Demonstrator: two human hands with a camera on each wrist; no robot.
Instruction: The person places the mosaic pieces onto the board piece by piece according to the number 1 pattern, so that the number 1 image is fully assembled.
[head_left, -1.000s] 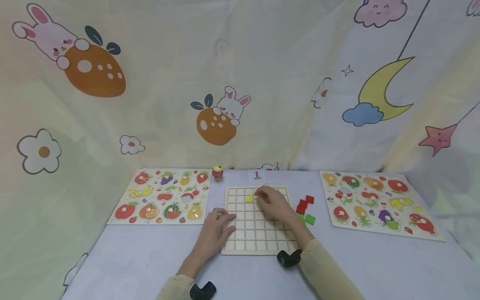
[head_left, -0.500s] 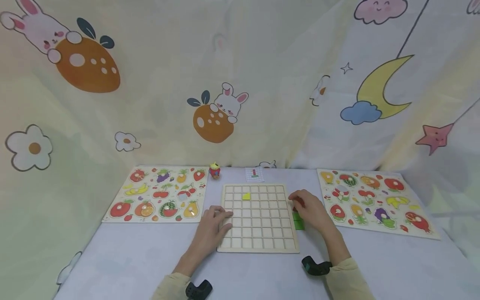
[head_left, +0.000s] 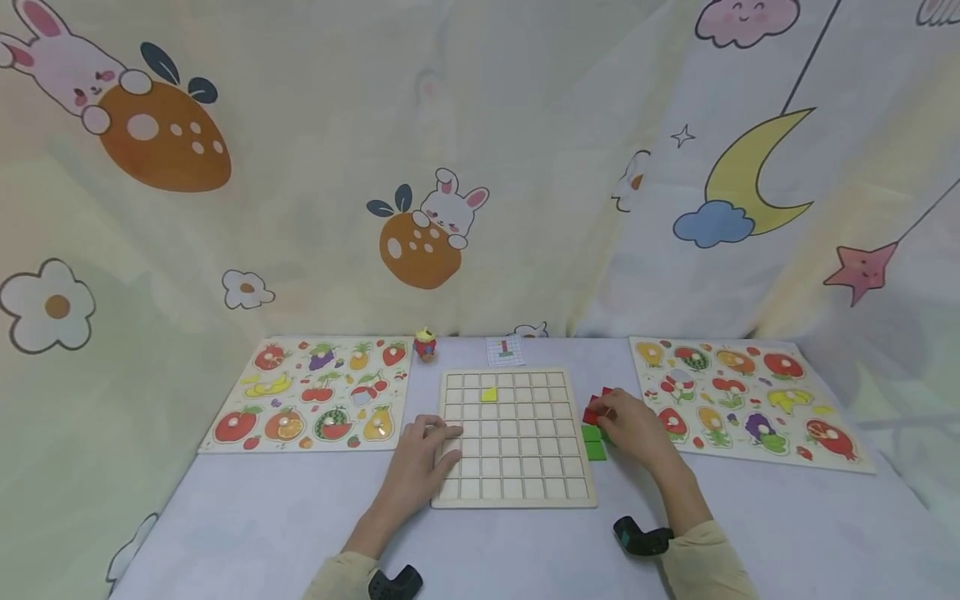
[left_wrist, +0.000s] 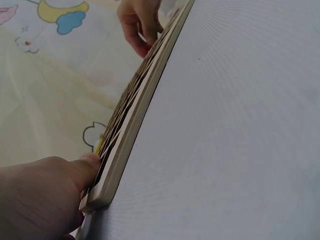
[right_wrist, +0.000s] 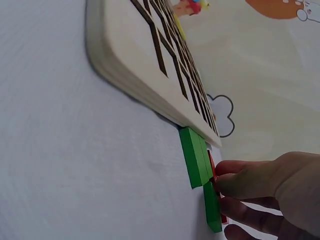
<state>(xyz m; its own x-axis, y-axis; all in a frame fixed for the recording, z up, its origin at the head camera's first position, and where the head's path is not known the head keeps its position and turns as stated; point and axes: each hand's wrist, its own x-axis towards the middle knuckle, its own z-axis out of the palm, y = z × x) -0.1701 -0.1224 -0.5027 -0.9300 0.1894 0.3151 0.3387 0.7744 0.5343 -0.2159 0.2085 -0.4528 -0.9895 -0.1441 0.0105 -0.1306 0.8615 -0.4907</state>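
Note:
A square wooden grid board [head_left: 512, 448] lies on the table, with one yellow tile [head_left: 489, 394] in an upper row. My left hand [head_left: 417, 457] rests at the board's left edge, its fingertips on the rim; the left wrist view shows the thumb [left_wrist: 87, 167] against that edge. Right of the board, my right hand [head_left: 633, 427] has its thumb and index fingertip pinched at a red tile [head_left: 591, 412]. Another bit of red shows behind these fingers. Green tiles [head_left: 593, 443] lie just below, beside the board; the right wrist view shows them [right_wrist: 196, 156] close under the fingers.
A small card [head_left: 506, 350] with a printed grid pattern lies behind the board, near a little red-and-yellow figurine [head_left: 425, 345]. Fruit puzzle boards flank the work area, one at left [head_left: 303, 396] and one at right [head_left: 750, 404]. A patterned cloth hangs behind the table.
My right hand has left the top of the grid board, moved right to the tiles and now fingers a red one. The left hand keeps its place at the board's edge.

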